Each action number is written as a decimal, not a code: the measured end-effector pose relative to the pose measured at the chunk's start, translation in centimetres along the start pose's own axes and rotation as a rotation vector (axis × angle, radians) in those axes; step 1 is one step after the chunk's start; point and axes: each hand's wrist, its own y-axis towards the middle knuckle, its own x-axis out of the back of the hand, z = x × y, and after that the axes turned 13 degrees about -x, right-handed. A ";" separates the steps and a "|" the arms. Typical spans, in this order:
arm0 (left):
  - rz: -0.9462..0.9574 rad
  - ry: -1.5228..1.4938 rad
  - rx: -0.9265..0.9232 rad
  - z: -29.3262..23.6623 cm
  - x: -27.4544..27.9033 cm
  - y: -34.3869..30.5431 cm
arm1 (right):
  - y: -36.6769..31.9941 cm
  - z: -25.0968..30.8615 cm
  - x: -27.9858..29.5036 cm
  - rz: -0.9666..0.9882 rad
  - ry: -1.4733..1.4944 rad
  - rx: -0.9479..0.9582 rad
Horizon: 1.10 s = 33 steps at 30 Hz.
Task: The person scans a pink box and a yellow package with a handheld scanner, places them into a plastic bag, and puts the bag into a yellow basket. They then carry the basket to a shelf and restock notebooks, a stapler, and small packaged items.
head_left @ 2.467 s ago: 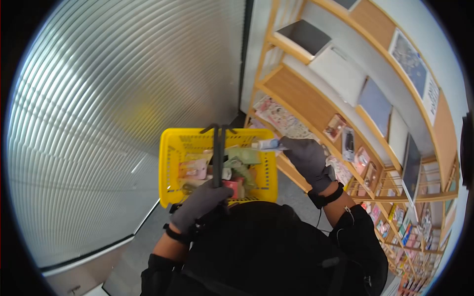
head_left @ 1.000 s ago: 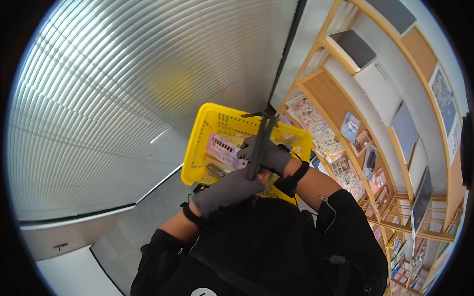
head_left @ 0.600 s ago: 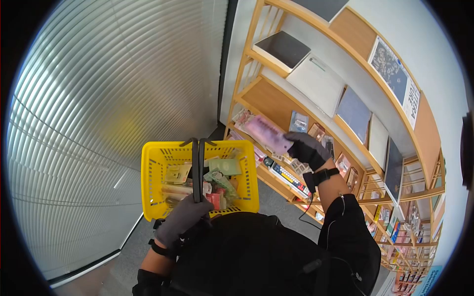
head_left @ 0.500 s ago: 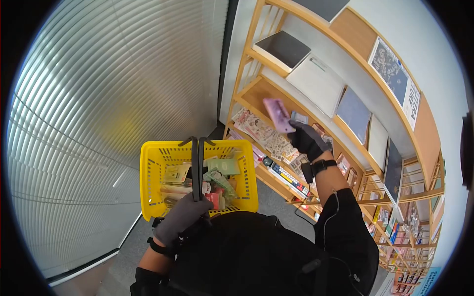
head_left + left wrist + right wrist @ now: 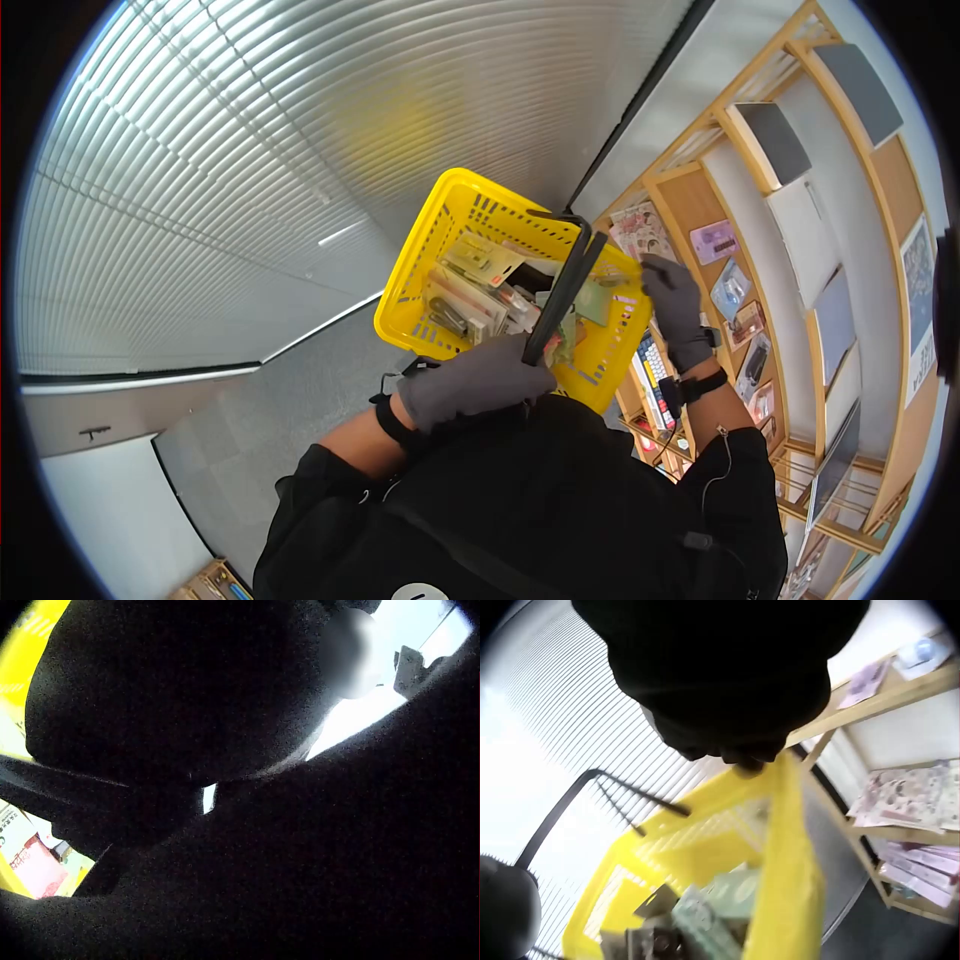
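My gloved left hand (image 5: 475,380) grips the black carrying handles (image 5: 562,298) of the yellow shopping basket (image 5: 412,278). Inside lie a yellow carded pack (image 5: 484,258), a green packet (image 5: 592,302) and several other small packaged goods. My gloved right hand (image 5: 677,308) is at the basket's right rim, its fingertips overlapping the edge and nothing showing between them. The right wrist view has this hand (image 5: 720,682) dark above the yellow rim. On the wooden shelf to the right lies a purple pack (image 5: 714,241), beside a pale blue one (image 5: 731,287).
The wooden shelf unit (image 5: 690,195) curves down the right side, bearing packets, folders and sticker sheets (image 5: 640,232). A colourful keyboard (image 5: 655,382) sits on a lower shelf. A ribbed translucent wall (image 5: 250,200) stands ahead and left, above a grey floor (image 5: 290,430).
The purple pack has gone from my right hand to the shelf. That hand has come back to the basket's rim. My head view has turned, and the basket appears tilted and further right.
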 end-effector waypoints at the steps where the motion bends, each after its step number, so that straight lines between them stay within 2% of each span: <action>1: 0.018 0.022 0.005 -0.1 0.0 -0.1 | -0.9 3.7 -1.3 0.123 -0.138 0.101; 2: 0.013 0.017 0.009 0.1 -0.1 -0.2 | -1.8 6.8 -2.9 0.244 -0.276 0.203; 4: 0.016 0.006 -0.012 0.6 -0.2 -0.2 | -2.5 8.2 -6.7 0.316 -0.341 0.413; 6: 0.018 0.004 -0.029 0.5 -0.2 -0.3 | -2.9 10.0 -11.9 0.130 -0.274 0.581; 8: 0.032 -0.014 -0.019 -0.1 -0.2 -0.6 | -1.6 9.0 -16.0 0.314 -0.461 0.210; 9: 0.037 -0.022 -0.014 -0.3 -0.2 -0.7 | -0.7 8.9 -17.1 0.312 -0.462 0.212; 12: 0.008 -0.018 -0.030 -0.3 -0.3 -1.0 | 1.6 8.7 -19.2 0.474 -0.690 0.044; 17: -0.002 -0.033 0.001 0.9 -0.2 -0.6 | 1.8 7.0 -19.6 0.425 -0.700 -0.023; 21: 0.000 -0.034 -0.024 1.8 -0.1 -0.1 | 2.7 6.2 -19.9 0.526 -0.750 -0.009; 24: -0.014 -0.011 -0.044 1.3 0.2 -0.3 | 2.2 3.9 -18.8 0.508 -0.602 0.346; 25: -0.021 -0.002 -0.052 1.3 0.2 -0.3 | 1.6 3.8 -16.1 0.507 -0.480 0.445; 26: -0.020 -0.006 -0.053 1.4 0.2 -0.3 | 0.6 6.3 -11.9 0.503 -0.357 0.542; 28: -0.029 -0.011 -0.055 1.7 0.2 -0.2 | -0.7 9.8 -6.3 0.655 -0.145 -0.441; 30: -0.032 -0.013 -0.066 1.7 0.4 -0.1 | -2.1 10.7 -0.2 0.567 0.083 -0.686; 32: -0.018 -0.037 -0.052 1.7 0.7 -0.1 | -2.7 7.1 6.4 0.490 0.312 -0.641; 33: -0.001 -0.048 -0.053 1.6 0.7 0.1 | -2.2 5.8 7.8 0.469 0.303 -0.637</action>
